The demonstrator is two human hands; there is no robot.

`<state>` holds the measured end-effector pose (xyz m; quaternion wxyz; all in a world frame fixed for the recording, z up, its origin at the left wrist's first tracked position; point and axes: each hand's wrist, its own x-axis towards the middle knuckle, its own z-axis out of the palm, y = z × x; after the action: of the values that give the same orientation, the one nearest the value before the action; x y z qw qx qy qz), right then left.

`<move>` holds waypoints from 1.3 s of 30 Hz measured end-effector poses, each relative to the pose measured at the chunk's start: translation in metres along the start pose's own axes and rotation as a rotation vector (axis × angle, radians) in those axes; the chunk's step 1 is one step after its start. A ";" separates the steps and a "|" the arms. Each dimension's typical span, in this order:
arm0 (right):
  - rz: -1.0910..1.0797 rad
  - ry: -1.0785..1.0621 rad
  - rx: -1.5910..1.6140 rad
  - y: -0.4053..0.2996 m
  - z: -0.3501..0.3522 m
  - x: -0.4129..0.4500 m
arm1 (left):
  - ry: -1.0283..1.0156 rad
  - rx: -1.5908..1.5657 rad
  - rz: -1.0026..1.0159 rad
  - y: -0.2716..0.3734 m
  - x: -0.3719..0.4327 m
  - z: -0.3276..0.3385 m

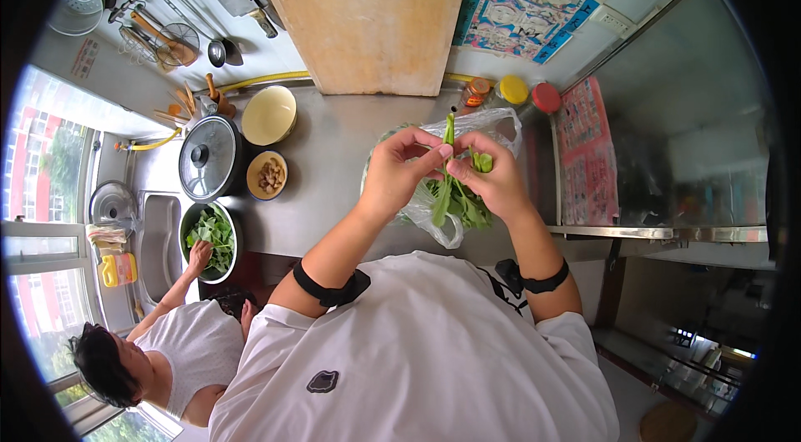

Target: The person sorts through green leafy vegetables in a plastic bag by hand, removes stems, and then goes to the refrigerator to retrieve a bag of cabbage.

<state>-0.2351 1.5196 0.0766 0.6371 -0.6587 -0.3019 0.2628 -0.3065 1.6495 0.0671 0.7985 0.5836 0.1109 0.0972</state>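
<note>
Between thumb and fingers, my left hand pinches a green stem that stands upright, its tip above my fingers. My right hand meets it there and holds several leafy green stalks, their cut-looking ends showing by the knuckles. Leaves hang below both hands. Under them a clear plastic bag lies on the steel counter, with more greens partly hidden inside it. My fingertips almost touch around the stem.
Left along the counter stand a cream bowl, a small bowl of brown pieces, a lidded pot and a basin of leaves. Another person's hand reaches into that basin. Jars stand behind the bag; a large board leans upright.
</note>
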 end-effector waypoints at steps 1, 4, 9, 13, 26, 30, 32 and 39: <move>-0.018 -0.016 -0.012 0.001 0.001 0.001 | -0.005 -0.010 -0.011 0.002 -0.001 -0.002; -0.097 0.057 -0.077 0.001 0.005 0.004 | -0.044 0.069 0.021 0.002 -0.002 -0.010; -0.166 0.019 -0.400 -0.005 -0.001 0.007 | 0.096 0.583 0.149 0.012 -0.012 -0.030; -0.143 0.109 -0.466 -0.008 -0.024 0.005 | 0.298 0.682 0.252 0.019 -0.015 -0.060; 0.176 0.135 0.246 -0.010 0.011 0.010 | -0.040 0.244 0.059 -0.003 -0.013 -0.016; 0.159 0.104 0.205 -0.007 0.017 0.009 | 0.011 0.457 0.081 -0.001 -0.012 -0.011; 0.125 0.075 0.159 -0.002 0.015 0.008 | 0.013 0.463 0.091 -0.001 -0.012 -0.013; 0.014 0.051 -0.123 -0.005 0.014 0.006 | -0.051 0.336 -0.008 -0.002 -0.012 -0.026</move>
<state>-0.2420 1.5338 0.0808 0.6011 -0.7052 -0.2965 0.2313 -0.3253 1.6690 0.0583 0.6927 0.7106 0.1078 0.0592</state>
